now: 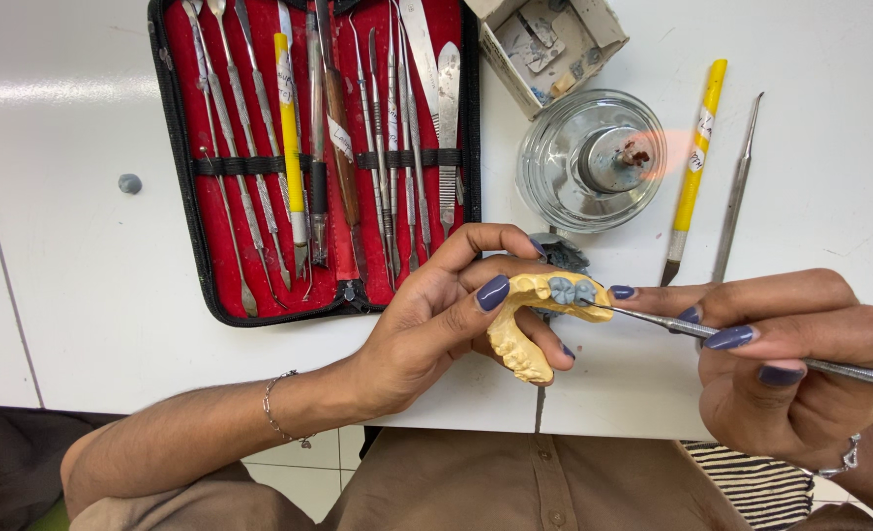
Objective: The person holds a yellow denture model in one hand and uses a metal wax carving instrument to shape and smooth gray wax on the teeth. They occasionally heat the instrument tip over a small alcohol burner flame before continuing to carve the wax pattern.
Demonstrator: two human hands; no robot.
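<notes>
Left hand (446, 315) comes in from the lower left, palm turned inward, fingers curled round a yellow dental cast (525, 329) and gripping it firmly, thumb pressed on its near face. That cast sits above the near edge of the white table (82, 275), arch curving down and toward the near side, with grey wax teeth (572, 290) on its upper right end. Right hand (800, 364) reaches in from the right, fingers pinched in a pen grip on a thin metal carving tool (692, 327). Its long axis runs nearly level, left to right, tip pointing left and touching the grey wax.

Just beyond the cast, a glass spirit lamp (591, 159) burns, flame blowing right. Right of it lie a yellow-handled tool (694, 167) and a slim metal probe (736, 192), both pointing toward the near side. Far left, an open red-lined instrument case (176, 147) holds a row of tools under black straps. A small cardboard box (603, 20) sits at the far edge.
</notes>
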